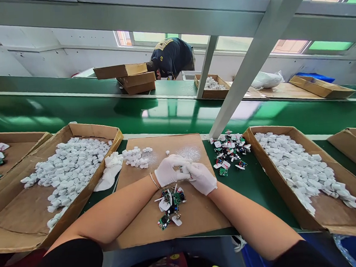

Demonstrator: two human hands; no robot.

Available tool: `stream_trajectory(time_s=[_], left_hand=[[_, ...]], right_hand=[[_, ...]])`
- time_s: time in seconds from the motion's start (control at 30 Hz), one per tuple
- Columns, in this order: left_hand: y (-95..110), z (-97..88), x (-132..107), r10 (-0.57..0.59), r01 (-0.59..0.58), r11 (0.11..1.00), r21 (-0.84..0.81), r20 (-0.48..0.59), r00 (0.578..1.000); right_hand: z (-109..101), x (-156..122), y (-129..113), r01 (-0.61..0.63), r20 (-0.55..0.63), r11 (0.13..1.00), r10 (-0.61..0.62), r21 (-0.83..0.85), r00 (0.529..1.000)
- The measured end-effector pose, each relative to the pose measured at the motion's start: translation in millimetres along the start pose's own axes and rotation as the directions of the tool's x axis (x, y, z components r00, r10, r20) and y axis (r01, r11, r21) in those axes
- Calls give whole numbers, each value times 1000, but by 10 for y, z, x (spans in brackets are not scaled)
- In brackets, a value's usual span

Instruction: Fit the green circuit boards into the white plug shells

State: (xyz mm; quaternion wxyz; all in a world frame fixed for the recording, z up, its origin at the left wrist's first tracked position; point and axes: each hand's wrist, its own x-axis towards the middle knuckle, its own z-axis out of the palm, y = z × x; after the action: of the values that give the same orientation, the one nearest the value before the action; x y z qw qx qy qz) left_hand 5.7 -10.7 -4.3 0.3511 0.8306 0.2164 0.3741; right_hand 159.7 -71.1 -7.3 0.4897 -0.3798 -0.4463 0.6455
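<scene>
My left hand [170,170] and my right hand [202,178], both in white gloves, meet above a flattened cardboard sheet [199,217]. Between the fingers they pinch a small circuit board with white plastic [185,169], mostly hidden by the gloves. Just below the hands lies a small heap of green circuit boards with wires and white parts [171,205]. Further up the sheet sits a little pile of white plastic shells [135,157]. A white glove or cloth [109,173] lies at the sheet's left edge.
Cardboard trays of white shells stand left [64,170] and right [302,169]. More boards [229,152] lie on the green conveyor belt [254,185]. A metal frame bar [241,80] crosses above. A person [171,57] bends behind a far belt among cardboard boxes.
</scene>
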Motion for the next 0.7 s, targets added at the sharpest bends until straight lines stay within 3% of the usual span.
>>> stream_trajectory(time_s=[0.2,0.4,0.57,0.7], left_hand=[[74,21,23,90,-92,994,57,35,995],[145,34,31,115,-116,981,153,14,993],[196,42,35,104,-103,984,149,1,995],[233,42,53,94,-91,989,113,-21,995]], right_hand=[[-36,58,117,-54,-109,997,47,-60,993],[-5,29,37,-20,-72,999,22,28,997],[-21,46,76,-11,-81,999,6,-52,997],[-48,35,92,-1,-24,992,-2,-125,1000]])
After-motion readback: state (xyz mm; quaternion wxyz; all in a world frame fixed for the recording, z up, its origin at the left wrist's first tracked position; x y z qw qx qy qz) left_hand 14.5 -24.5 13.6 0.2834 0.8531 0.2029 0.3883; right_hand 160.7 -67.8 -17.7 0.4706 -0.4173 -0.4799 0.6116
